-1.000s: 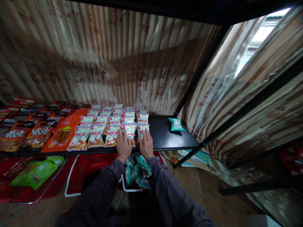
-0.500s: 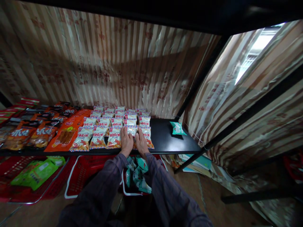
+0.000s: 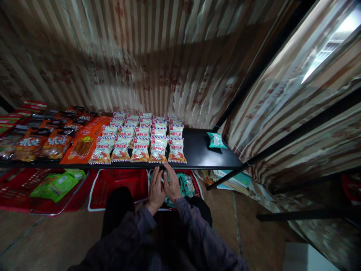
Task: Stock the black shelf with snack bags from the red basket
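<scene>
Just off the front edge of the black shelf (image 3: pixel 210 160), my left hand (image 3: pixel 156 192) and my right hand (image 3: pixel 172 185) are held close together with fingers stretched out. Neither holds anything. Rows of white snack bags (image 3: pixel 140 150) with red lettering and striped edges stand on the shelf just beyond my fingertips. A white snack bag (image 3: pixel 158 149) in the front row is nearest to both hands. Beneath them, a red basket partly hidden by my hands holds teal snack packets (image 3: pixel 186 185).
A single teal packet (image 3: pixel 216 140) lies at the shelf's right end. Orange bags (image 3: pixel 83 145) and black-and-orange bags (image 3: pixel 58 143) fill the left. Below sit a red basket (image 3: pixel 97 190) and another with green packets (image 3: pixel 58 186). A black post (image 3: pixel 270 148) slants at right.
Both hands have come away from the front-row white snack bags and drawn back toward me, below the shelf edge. The view has tilted down, and my knees now show.
</scene>
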`<state>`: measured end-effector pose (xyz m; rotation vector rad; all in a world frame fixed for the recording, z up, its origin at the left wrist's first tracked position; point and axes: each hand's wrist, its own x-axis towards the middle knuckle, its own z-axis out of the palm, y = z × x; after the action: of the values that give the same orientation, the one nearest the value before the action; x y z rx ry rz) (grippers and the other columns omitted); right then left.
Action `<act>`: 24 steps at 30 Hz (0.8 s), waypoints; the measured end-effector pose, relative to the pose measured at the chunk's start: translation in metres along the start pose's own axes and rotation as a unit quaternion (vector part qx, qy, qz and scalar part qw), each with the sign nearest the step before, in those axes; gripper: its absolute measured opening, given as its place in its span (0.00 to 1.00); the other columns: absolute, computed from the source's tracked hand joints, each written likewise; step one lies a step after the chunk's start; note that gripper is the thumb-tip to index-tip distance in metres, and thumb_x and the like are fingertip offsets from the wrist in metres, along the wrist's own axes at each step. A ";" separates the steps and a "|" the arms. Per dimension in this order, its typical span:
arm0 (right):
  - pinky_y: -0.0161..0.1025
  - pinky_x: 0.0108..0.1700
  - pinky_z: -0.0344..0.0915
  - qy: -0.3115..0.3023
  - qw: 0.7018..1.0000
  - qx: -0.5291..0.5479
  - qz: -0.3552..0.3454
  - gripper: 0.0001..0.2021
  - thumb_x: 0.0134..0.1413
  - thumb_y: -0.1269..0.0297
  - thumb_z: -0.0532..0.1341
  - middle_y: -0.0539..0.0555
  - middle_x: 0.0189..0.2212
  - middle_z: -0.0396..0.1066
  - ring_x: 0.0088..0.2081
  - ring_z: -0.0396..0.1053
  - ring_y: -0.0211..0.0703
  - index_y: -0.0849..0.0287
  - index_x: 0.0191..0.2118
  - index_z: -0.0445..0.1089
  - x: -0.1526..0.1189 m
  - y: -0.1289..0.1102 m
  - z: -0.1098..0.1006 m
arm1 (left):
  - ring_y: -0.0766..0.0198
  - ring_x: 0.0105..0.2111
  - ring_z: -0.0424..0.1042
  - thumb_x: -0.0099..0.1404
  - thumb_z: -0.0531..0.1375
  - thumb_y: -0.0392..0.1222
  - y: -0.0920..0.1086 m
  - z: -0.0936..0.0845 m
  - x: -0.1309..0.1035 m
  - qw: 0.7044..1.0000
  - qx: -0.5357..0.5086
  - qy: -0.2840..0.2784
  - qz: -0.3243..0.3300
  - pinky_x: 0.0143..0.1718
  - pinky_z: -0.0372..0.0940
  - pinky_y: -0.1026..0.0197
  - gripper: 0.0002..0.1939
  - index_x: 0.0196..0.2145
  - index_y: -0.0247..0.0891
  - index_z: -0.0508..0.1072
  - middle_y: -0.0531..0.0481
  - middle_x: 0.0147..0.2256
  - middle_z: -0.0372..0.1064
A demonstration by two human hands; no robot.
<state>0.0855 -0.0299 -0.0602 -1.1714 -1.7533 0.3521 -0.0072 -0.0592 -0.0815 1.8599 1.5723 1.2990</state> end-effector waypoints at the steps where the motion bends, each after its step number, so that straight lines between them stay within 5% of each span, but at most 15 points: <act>1: 0.48 0.59 0.59 -0.007 1.000 -0.007 0.008 0.20 0.62 0.64 0.46 0.61 0.55 0.65 0.58 0.61 0.44 0.61 0.56 0.62 -0.008 0.002 0.002 | 0.58 0.63 0.47 0.65 0.46 0.37 -0.001 -0.001 -0.004 1.000 0.005 -0.009 -0.012 0.62 0.49 0.50 0.22 0.56 0.31 0.61 0.37 0.62 0.51; 4: 0.48 0.59 0.59 -0.046 0.996 -0.048 0.059 0.20 0.60 0.66 0.47 0.64 0.53 0.66 0.56 0.62 0.46 0.65 0.54 0.65 -0.021 0.009 0.010 | 0.59 0.63 0.50 0.64 0.47 0.36 -0.004 -0.003 -0.010 0.996 0.027 -0.051 -0.067 0.63 0.49 0.53 0.21 0.54 0.31 0.64 0.38 0.62 0.52; 9: 0.42 0.57 0.60 -0.229 0.946 -0.136 0.183 0.18 0.57 0.72 0.49 0.62 0.48 0.71 0.54 0.66 0.46 0.63 0.49 0.70 -0.036 0.015 0.024 | 0.56 0.59 0.58 0.62 0.51 0.35 -0.013 -0.005 -0.024 0.968 0.063 -0.152 -0.188 0.59 0.55 0.56 0.20 0.52 0.30 0.66 0.36 0.61 0.53; 14: 0.39 0.50 0.65 -0.290 0.920 -0.156 0.214 0.14 0.54 0.74 0.53 0.63 0.43 0.74 0.46 0.72 0.47 0.64 0.43 0.73 -0.065 0.015 0.029 | 0.56 0.55 0.64 0.60 0.52 0.30 -0.027 -0.004 -0.050 0.946 0.081 -0.221 -0.222 0.56 0.59 0.58 0.17 0.47 0.30 0.70 0.35 0.58 0.58; 19: 0.39 0.47 0.66 -0.290 0.921 -0.160 0.206 0.14 0.53 0.74 0.53 0.64 0.41 0.75 0.43 0.73 0.48 0.65 0.41 0.74 -0.077 0.012 0.027 | 0.60 0.52 0.67 0.58 0.54 0.29 -0.027 -0.008 -0.056 0.953 0.079 -0.204 -0.208 0.55 0.60 0.60 0.16 0.44 0.35 0.72 0.41 0.55 0.64; 24: 0.43 0.53 0.62 -0.227 0.948 -0.147 0.166 0.18 0.55 0.73 0.49 0.61 0.48 0.71 0.50 0.69 0.47 0.62 0.48 0.70 -0.055 0.004 0.027 | 0.59 0.55 0.63 0.60 0.50 0.28 -0.017 -0.022 -0.031 0.971 0.093 -0.148 -0.161 0.57 0.59 0.58 0.20 0.49 0.34 0.69 0.40 0.57 0.61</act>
<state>0.0696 -0.0664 -0.1070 -1.7141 -2.0487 0.6157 -0.0334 -0.0888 -0.0958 1.7115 1.7828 0.7205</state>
